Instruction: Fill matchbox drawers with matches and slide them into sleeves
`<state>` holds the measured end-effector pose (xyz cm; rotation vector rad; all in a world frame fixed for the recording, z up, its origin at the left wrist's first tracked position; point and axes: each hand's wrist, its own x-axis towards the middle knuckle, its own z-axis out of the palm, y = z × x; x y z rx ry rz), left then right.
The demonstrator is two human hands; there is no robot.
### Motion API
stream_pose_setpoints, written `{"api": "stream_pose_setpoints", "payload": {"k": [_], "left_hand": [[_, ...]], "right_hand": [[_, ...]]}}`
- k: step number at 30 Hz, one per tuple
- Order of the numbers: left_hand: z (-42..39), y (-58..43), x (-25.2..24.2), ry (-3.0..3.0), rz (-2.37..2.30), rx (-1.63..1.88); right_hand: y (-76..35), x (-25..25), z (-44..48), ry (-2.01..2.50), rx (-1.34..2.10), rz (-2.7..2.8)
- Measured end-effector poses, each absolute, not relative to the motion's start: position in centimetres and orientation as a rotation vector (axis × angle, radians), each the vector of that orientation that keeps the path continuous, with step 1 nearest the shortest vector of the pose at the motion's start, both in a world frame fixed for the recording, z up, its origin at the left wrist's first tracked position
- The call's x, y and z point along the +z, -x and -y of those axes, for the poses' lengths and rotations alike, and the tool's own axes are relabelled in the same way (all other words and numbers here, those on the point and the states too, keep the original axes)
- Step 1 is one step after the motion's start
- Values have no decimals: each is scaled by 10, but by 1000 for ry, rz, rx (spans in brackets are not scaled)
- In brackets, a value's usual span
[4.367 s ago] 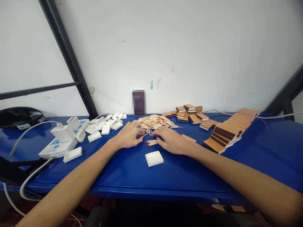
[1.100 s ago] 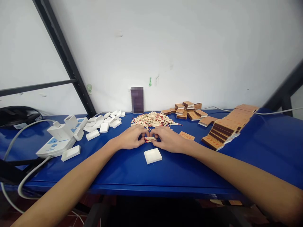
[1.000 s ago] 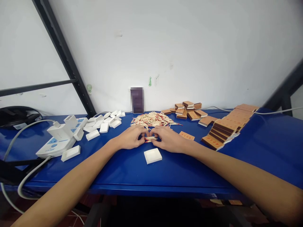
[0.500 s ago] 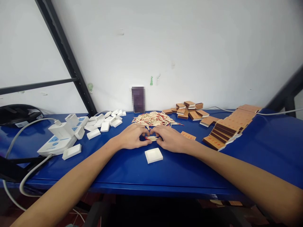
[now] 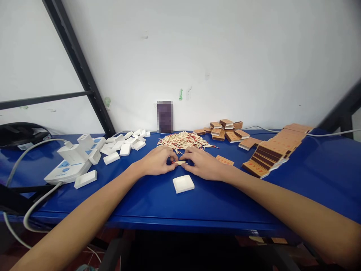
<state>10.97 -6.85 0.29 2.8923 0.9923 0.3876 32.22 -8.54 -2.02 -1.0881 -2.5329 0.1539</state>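
Between my two hands lies a small bundle of matches point(image 5: 181, 163), its red heads toward the left. My left hand point(image 5: 159, 161) pinches the head end between thumb and fingers. At the other end, my right hand point(image 5: 201, 163) closes its thumb and fingertips on the sticks. Just in front of my hands a white matchbox tray point(image 5: 183, 184) rests on the blue table point(image 5: 146, 201). Beyond my fingers spreads a heap of loose matches point(image 5: 186, 140). An orange matchbox sleeve point(image 5: 224, 160) lies flat beside my right wrist, partly hidden by it.
Several white trays point(image 5: 125, 149) are scattered at the left, near a power strip point(image 5: 67, 171) with plugs and cables. At the right stand piled matchboxes point(image 5: 222, 131) and a long row of sleeves point(image 5: 282, 145). A dark pixelated panel point(image 5: 165, 117) leans on the wall.
My thumbs have closed in on the match bundle from both ends, so less of it shows. The white tray and the heap stay in place; the view has tilted slightly.
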Motion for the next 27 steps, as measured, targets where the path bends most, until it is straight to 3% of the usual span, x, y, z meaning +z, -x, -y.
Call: {"api": "stream_pose_setpoints", "payload": {"k": [27], "left_hand": [[74, -112, 0, -3006, -1011, 187]], "right_hand": [[-317, -27, 78, 1083, 175, 2487]]}}
